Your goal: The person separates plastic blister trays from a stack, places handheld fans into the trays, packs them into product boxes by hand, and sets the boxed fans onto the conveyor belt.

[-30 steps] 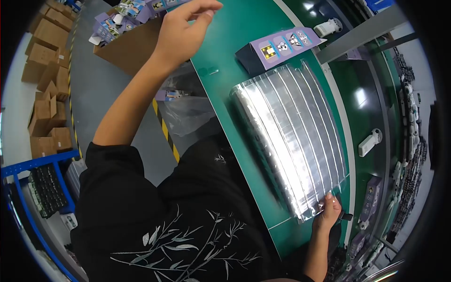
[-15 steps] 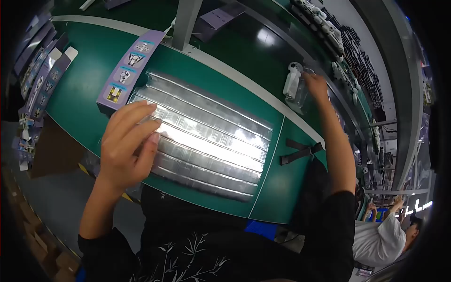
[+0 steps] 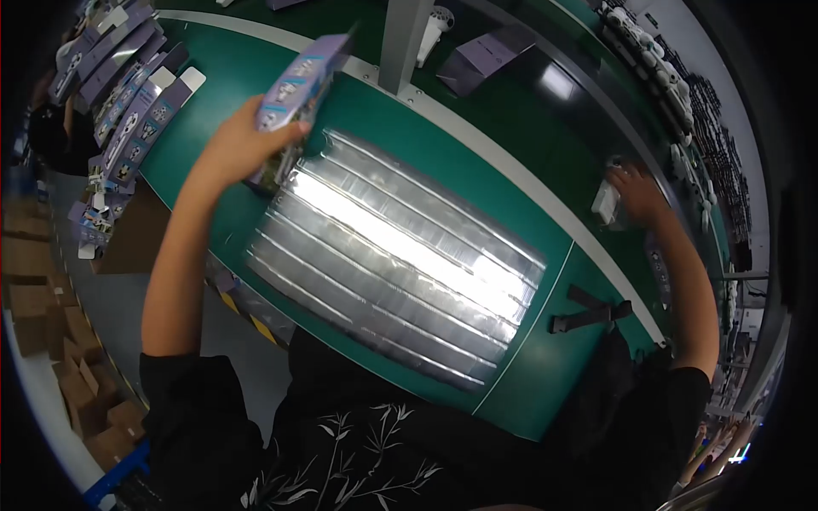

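My left hand (image 3: pixel 234 145) grips a purple printed cardboard box (image 3: pixel 302 77) from its near side, thumb across the front. The box is slightly blurred and tilted above the far left end of a stack of clear ridged plastic sheets or trays (image 3: pixel 388 264). At the far right, my right hand (image 3: pixel 641 198) reaches over the belt and closes its fingers over the top of a white device (image 3: pixel 606 203) in clear plastic packaging. The fingers partly cover that device.
The sheets lie on a green table (image 3: pixel 528 392). A black buckled strap (image 3: pixel 592 318) is on its right part. A metal post (image 3: pixel 402 47) rises from the far rim. Another purple box (image 3: pixel 487 60) lies on the belt; several printed boxes (image 3: pixel 141 128) stand at the left.
My left hand has moved from the plastic sheets to the purple box and lifted and tilted it. My right hand has come down over the white device. The whole view has shifted.
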Demonstrator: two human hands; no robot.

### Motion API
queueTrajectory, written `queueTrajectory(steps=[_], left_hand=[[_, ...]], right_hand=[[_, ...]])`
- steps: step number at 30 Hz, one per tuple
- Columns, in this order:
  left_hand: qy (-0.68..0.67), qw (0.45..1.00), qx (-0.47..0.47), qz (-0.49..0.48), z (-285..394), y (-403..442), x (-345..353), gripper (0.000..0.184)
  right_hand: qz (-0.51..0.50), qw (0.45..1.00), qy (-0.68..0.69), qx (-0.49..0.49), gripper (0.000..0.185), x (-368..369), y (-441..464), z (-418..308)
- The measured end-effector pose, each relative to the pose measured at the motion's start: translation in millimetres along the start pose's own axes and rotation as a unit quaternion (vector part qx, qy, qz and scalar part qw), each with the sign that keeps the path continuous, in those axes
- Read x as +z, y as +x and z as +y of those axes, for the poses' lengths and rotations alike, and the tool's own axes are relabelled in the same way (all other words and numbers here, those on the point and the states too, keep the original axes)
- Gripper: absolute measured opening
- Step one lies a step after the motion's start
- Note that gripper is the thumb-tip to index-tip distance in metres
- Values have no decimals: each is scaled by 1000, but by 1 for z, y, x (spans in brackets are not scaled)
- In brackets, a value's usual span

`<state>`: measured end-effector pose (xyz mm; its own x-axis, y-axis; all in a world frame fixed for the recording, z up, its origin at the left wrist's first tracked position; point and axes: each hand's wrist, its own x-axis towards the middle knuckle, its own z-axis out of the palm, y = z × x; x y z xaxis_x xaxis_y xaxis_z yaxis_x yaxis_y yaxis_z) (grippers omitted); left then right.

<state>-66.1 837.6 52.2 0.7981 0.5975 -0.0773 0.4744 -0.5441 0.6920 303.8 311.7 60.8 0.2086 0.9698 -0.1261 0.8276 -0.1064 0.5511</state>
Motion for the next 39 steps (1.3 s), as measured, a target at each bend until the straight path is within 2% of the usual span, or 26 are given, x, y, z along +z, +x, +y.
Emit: queueTrajectory(steps=[1,4,5,7,8,9,10,11,14,16,18,19,21,25,27,31,35,39], left_hand=[[3,1000,-2,-4,-9,-4,-2,84],[-22,999,25,41,-27,-16,-29,86],[-17,998,27,47,-18,-31,-38,86],[218,963,76,139,7,-80,-45,84],[218,963,82,135,8,-95,-45,84],[245,930,210,175,7,-108,-44,83],[262,879,337,213,10,-114,-40,84],[253,877,351,209,19,-114,-34,84],[293,806,488,164,59,-117,-17,85],[291,793,516,142,84,-106,0,86],[292,781,542,101,106,-89,20,86],[287,774,556,96,113,-84,27,86],[329,741,580,81,129,-70,41,86],[339,682,644,71,172,-63,74,87],[328,661,672,67,190,-60,93,87],[280,658,697,59,208,-46,140,88],[257,648,714,72,219,-43,173,86],[277,626,721,109,227,-28,189,83]], right_hand=[[-2,1000,5,0,44,0,-13,-5],[-99,992,81,-14,34,6,-25,9],[-91,993,81,-13,34,7,-28,7],[-196,959,193,69,36,6,-44,1],[-251,928,249,112,38,6,-55,-3],[-258,925,252,121,38,10,-62,-11],[-193,931,286,121,41,16,-64,-23],[-123,933,316,124,44,13,-63,-33],[-155,897,362,201,49,-13,-55,-48],[-175,886,366,224,49,-31,-54,-58],[-100,906,346,222,48,-45,-57,-72],[-102,901,347,239,48,-54,-60,-79],[-26,903,357,237,48,-78,-63,-88],[18,884,346,313,47,-120,-65,-94],[37,926,294,232,45,-134,-63,-104],[-31,911,329,248,44,-142,-67,-119],[-114,909,308,255,43,-120,-88,-96],[-124,919,286,241,42,-112,-103,-85]])
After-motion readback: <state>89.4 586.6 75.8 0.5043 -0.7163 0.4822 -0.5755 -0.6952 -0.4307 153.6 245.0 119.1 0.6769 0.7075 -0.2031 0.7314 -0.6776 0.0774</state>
